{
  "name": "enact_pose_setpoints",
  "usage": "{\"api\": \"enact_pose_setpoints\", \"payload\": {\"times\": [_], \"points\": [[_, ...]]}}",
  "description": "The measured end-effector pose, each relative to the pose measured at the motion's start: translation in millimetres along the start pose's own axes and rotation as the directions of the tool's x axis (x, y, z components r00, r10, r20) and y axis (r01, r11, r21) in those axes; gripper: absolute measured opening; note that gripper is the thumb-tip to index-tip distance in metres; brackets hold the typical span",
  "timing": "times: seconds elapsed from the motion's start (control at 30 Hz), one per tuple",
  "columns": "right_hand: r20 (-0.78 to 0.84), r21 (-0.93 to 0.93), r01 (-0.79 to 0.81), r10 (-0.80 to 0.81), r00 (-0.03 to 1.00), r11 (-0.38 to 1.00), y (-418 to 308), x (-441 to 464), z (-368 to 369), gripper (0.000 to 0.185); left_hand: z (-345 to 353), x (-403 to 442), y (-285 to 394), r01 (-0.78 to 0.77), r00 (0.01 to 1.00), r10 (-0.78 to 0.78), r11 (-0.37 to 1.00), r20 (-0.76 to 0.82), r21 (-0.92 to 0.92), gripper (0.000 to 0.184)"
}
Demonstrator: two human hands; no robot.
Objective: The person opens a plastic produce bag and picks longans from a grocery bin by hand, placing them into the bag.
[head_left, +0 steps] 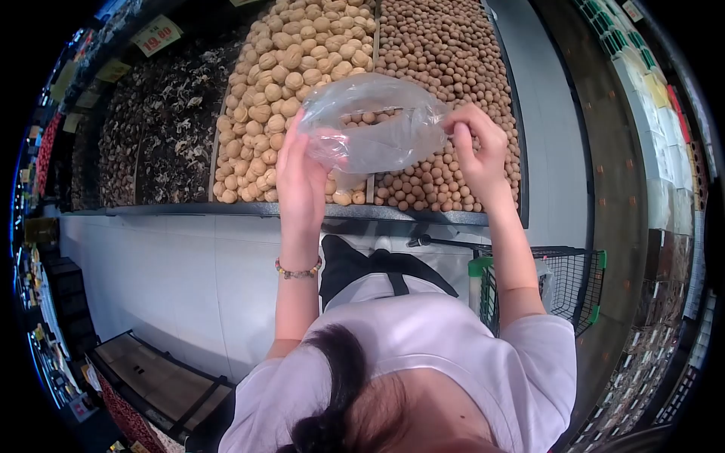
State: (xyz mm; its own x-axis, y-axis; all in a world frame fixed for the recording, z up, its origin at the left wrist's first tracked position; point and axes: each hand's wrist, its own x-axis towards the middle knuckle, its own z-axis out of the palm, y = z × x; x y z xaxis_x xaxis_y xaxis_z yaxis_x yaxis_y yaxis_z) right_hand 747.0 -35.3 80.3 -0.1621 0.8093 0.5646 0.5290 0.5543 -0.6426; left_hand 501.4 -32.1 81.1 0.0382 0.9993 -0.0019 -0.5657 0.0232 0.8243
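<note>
A clear plastic bag (377, 148) is stretched between my hands, its mouth spread wide above the nut bins. My left hand (300, 170), with a beaded bracelet at the wrist, holds the bag's left side; some of its fingers show blurred through the film. On the opposite side, my right hand (477, 143) pinches the bag's edge between thumb and fingers. Below the bag lie pale walnuts (257, 124) on the left and smaller round brown nuts (438, 57) on the right. Some of the nuts show through the bag's opening.
Bins of dark dried goods (177, 124) continue to the left, with a price sign (156, 35) above. A dark ledge (249, 211) edges the bins in front of me. A shopping cart (574, 283) with green corners stands by my right arm. Shelves (664, 166) line the far right.
</note>
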Motion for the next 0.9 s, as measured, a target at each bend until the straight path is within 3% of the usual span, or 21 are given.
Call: {"api": "enact_pose_setpoints", "payload": {"times": [0.03,0.1,0.17,0.27,0.5,0.67,0.9], "points": [[-0.048,-0.078,0.068,-0.072,0.996,0.995,5,-21,3,0.011,-1,1,-1,-0.002,1.000,0.002,1.000,0.011,-0.003,0.046],[0.196,-0.254,0.260,-0.213,0.957,0.932,13,-58,23,0.014,-5,3,-1,-0.006,0.999,0.006,1.000,0.038,-0.009,0.046],[0.366,-0.225,0.377,-0.280,0.887,0.899,23,-90,49,0.026,-5,6,-3,0.006,1.000,-0.006,1.000,0.023,-0.005,0.046],[0.502,-0.311,0.312,-0.124,0.856,0.898,37,-123,75,0.050,-2,10,-7,0.000,0.999,0.000,1.000,0.041,0.005,0.047],[0.477,-0.408,0.423,-0.206,0.854,0.809,79,-133,94,0.048,2,14,-6,0.019,0.999,-0.019,1.000,-0.026,0.024,0.047],[0.392,-0.408,0.389,-0.226,0.892,0.826,90,-128,91,0.029,2,15,-6,0.003,0.999,-0.002,1.000,-0.041,0.026,0.047],[0.367,-0.352,0.370,-0.236,0.900,0.860,95,-113,78,0.038,2,17,-8,-0.002,1.000,0.003,1.000,-0.028,0.018,0.047]]}}
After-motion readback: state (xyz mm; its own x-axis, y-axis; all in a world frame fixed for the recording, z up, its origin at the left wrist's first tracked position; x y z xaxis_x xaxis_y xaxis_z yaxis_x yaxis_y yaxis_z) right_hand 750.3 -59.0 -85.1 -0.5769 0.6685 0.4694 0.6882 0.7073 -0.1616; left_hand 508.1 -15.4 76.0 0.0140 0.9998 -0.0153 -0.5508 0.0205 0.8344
